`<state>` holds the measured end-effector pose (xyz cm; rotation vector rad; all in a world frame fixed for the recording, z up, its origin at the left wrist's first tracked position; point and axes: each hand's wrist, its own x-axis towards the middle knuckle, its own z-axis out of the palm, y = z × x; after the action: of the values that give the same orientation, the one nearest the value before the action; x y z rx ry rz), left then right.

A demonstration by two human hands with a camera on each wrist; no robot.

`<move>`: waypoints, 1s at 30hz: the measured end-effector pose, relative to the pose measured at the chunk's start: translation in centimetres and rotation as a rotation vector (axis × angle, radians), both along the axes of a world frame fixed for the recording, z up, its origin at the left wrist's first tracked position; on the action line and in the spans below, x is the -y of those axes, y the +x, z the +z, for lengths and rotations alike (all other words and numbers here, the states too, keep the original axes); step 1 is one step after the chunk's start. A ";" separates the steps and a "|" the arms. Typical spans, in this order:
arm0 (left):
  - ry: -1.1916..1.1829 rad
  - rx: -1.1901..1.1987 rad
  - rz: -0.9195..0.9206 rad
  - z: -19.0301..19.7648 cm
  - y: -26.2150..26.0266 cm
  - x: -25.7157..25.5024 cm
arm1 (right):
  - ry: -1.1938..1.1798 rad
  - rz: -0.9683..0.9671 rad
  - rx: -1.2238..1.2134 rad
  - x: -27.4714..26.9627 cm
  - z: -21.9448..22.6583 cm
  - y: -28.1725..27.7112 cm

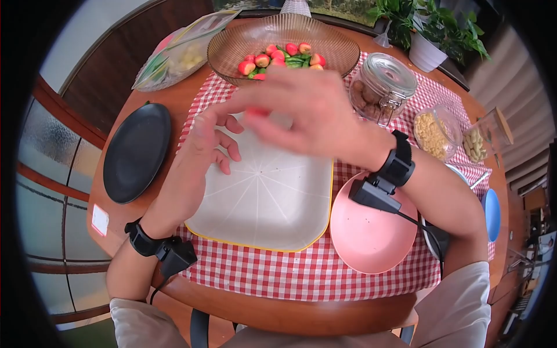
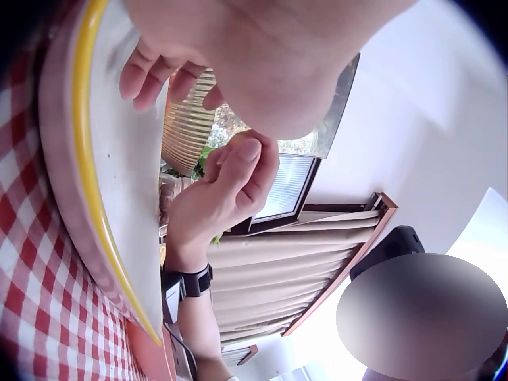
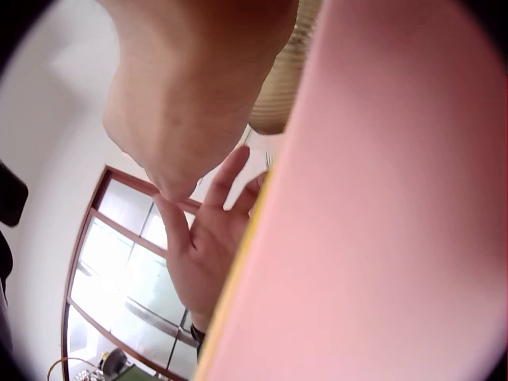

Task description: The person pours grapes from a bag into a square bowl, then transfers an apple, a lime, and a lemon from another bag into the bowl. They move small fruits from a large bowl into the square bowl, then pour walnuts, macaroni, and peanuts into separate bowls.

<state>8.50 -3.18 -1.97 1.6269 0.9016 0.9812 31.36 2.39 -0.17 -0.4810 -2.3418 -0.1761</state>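
Above a square grey-white tray with a yellow rim point(image 1: 261, 223), both hands come close together and overlap in the head view. My right hand point(image 1: 325, 113), blurred, has its fingers bent, with a small red thing point(image 1: 257, 112) showing between finger and thumb. Most of that red thing is hidden by the fingers. My left hand point(image 1: 194, 159) is held beside it over the tray's left side, its fingers loosely spread and holding nothing. In the right wrist view the left palm point(image 3: 208, 258) faces the right hand. Pale lines and a few dark specks mark the tray.
Behind the hands stands a ribbed brown bowl point(image 1: 232, 49) of red-yellow fruits and green peppers. A pink plate point(image 1: 374, 232) lies right of the tray, a black plate point(image 1: 137, 153) left. Lidded jar point(image 1: 383, 87), nut container point(image 1: 436, 133) and bagged dish point(image 1: 180, 61) stand farther back.
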 end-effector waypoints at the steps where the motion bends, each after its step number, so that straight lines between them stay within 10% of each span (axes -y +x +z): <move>1: -0.018 -0.037 0.001 0.2 0.1 0.1 | 0.011 -0.069 -0.153 -0.6 0.3 0.2; 8: 0.014 -0.203 -0.124 0.1 -0.1 0.0 | -0.137 -0.222 -0.344 -3.6 0.3 2.1; 22: -0.157 -0.311 -0.349 5.9 8.0 -1.5 | 0.046 -0.310 0.135 -5.6 7.5 8.7; 25: -0.383 -0.191 -0.326 5.6 12.5 -3.2 | -0.170 -0.726 0.281 -6.8 6.0 11.1; 30: -0.656 0.007 -0.273 4.6 18.1 -5.2 | -0.566 -0.785 0.188 -7.2 4.1 11.5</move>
<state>26.56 2.03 2.60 1.1396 0.8513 0.4307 42.83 9.62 3.90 -1.7128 -2.2339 0.0944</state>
